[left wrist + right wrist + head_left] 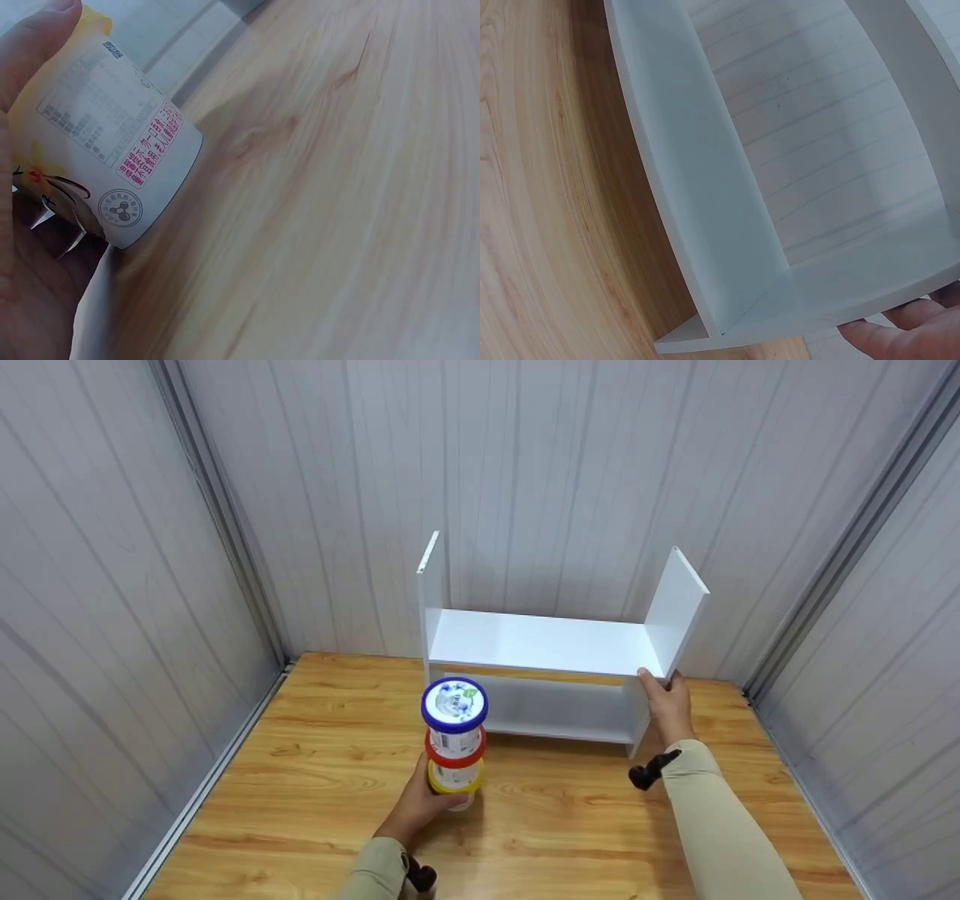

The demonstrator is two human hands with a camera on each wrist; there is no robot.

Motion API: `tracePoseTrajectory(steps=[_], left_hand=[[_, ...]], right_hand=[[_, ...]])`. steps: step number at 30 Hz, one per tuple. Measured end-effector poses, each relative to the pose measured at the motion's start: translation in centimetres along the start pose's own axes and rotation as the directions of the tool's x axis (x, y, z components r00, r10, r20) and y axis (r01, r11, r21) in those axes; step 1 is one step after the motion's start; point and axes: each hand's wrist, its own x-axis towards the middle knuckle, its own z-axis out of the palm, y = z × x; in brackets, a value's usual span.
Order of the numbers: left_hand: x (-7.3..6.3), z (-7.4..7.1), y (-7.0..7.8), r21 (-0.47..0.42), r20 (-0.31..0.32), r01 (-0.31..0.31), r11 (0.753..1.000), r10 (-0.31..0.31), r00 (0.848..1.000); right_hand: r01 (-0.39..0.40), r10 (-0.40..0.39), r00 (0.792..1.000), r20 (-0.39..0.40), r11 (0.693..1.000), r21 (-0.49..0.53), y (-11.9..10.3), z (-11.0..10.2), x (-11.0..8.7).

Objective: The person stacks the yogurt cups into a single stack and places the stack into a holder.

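Three round white tubs stand stacked in front of the shelf's left end. The top one has a blue-rimmed lid, the middle one a red rim, the bottom one a yellow rim. My left hand grips the yellow-rimmed tub from its left side, thumb across the front. In the left wrist view the tub's base is close over the wooden surface. With thumb at the front edge, my right hand holds the right side panel of a white two-tier shelf; some of its fingers are hidden behind the panel.
The wooden tabletop extends around the shelf, bounded by a back wall and side walls of pale panels. A black wrist strap sits at my right cuff.
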Motion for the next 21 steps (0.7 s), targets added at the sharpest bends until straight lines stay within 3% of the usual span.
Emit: tracePoseTrajectory(steps=[13, 21], left_hand=[[1.1, 1.5, -0.2, -0.024, 0.049, -0.018, 1.0, 0.02, 0.999], [1.4, 2.5, 0.1, -0.012, 0.049, 0.034, 0.999, -0.033, 0.998]], right_hand=[[0.0, 0.0, 1.0, -0.014, 1.0, -0.002, 0.1, 0.2, 0.1], [-0.012, 0.012, 1.0, -0.015, 1.0, -0.014, 0.3, 0.3, 0.2]])
